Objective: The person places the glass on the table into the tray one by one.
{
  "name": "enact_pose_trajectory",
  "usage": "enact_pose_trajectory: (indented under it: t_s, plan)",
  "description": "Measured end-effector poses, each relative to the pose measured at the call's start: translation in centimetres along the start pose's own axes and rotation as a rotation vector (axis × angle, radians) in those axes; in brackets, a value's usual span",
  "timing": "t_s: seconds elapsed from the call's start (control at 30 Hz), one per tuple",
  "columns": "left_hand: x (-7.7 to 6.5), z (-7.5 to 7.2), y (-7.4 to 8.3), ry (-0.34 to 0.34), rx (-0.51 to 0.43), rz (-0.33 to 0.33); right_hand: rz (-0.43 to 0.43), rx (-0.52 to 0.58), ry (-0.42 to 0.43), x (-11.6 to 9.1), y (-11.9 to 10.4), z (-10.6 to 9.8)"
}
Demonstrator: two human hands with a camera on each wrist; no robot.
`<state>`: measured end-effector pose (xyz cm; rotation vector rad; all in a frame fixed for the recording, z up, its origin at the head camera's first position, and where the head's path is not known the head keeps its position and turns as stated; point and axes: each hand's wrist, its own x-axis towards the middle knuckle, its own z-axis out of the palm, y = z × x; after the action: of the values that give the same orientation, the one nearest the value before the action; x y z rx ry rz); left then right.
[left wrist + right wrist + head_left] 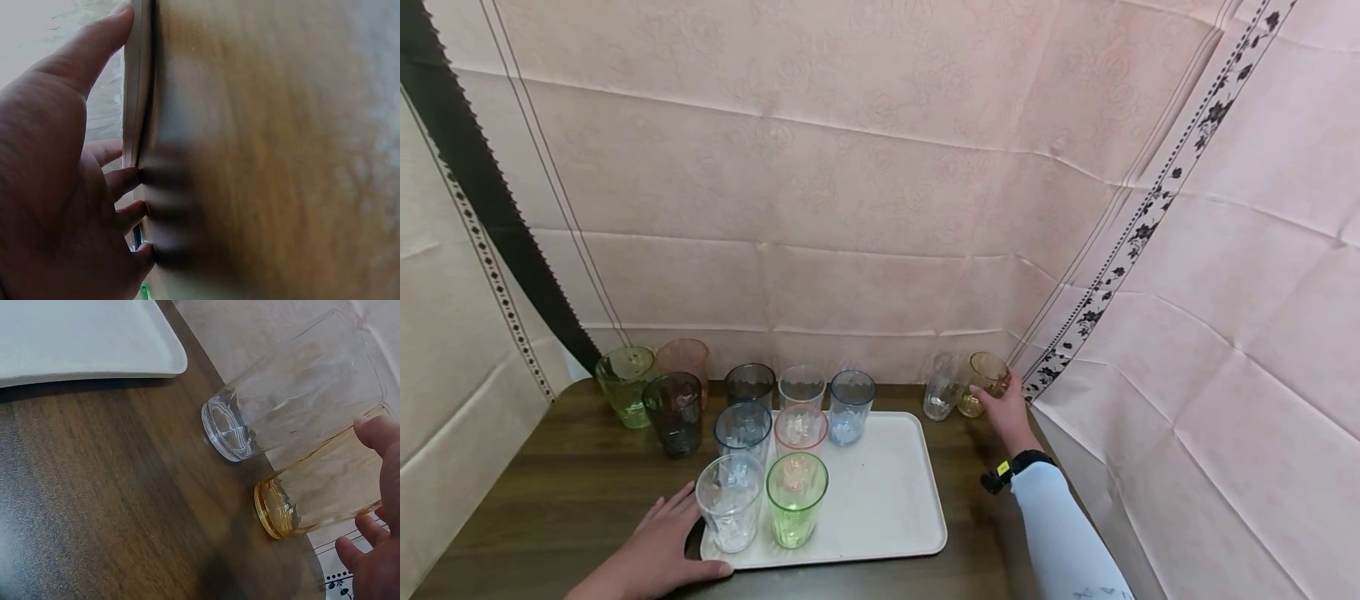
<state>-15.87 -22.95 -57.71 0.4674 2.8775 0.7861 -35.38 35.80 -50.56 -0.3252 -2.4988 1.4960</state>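
Note:
At the back right of the table, my right hand (1006, 410) grips an amber glass (987, 367) near its rim, thumb on one side and fingers on the other. The glass stands upright with its base (275, 512) at the tabletop. Close beside it is a clear glass (939, 395). My left hand (655, 546) rests at the front left corner of a white tray (880, 508). Its thumb lies along the tray's front edge, and the fingers stretch along the left side. Nearest to that hand on the tray are a clear tumbler (730, 512) and a green tumbler (796, 512).
More glasses on the tray include dark blue (742, 427), pink-rimmed (801, 427) and light blue (851, 408) ones. Left of the tray stand a green glass (625, 387), a pink glass (685, 358) and a dark glass (673, 417). A cloth (880, 183) hangs behind the wooden table (542, 492).

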Motion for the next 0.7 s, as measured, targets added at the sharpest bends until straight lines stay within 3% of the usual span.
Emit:
enact_pose_trajectory:
  t_s: [0.33, 0.7]
  plan:
    - [0.07, -0.05, -0.03, -0.025, -0.006, -0.014, -0.006, 0.069, 0.001, 0.14, -0.23, 0.10]
    - [-0.15, -0.14, 0.22, 0.018, 0.001, 0.010, -0.011, 0.044, 0.043, -0.23, 0.26, -0.50]
